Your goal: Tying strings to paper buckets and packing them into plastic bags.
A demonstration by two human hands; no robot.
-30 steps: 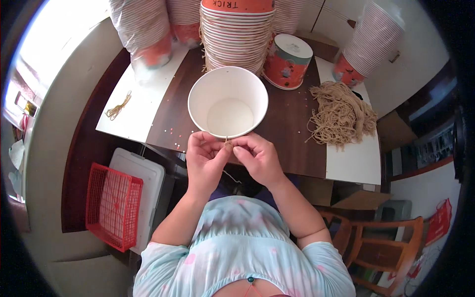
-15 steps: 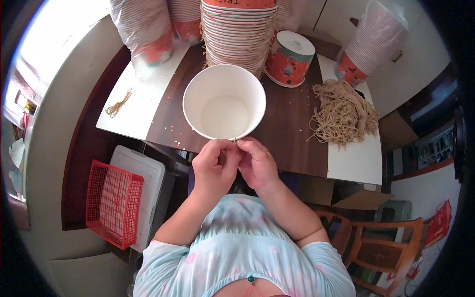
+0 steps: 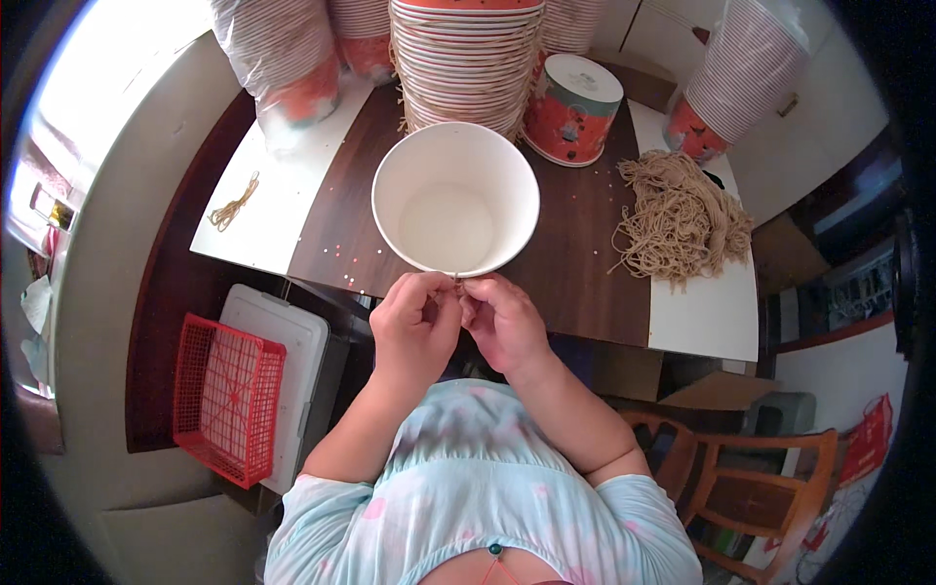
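We see a round, white-lined paper bucket (image 3: pixel 455 195) straight ahead, left hand (image 3: pixel 414 317) and right hand (image 3: pixel 509 322) equally near, pinching thin tan cord (image 3: pixel 458 277) at its near rim.

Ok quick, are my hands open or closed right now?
Left hand: closed, pinching at the near rim of the bucket; grip contents unclear.
Right hand: closed, pinching there too; grip contents unclear.

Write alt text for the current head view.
A person's left hand and right hand meet at the near rim of a round, white-lined bucket on a dark brown, white-ended table. Beyond the bucket stands a tall stack of white-rimmed buckets; a tangled tan string heap lies to the right.
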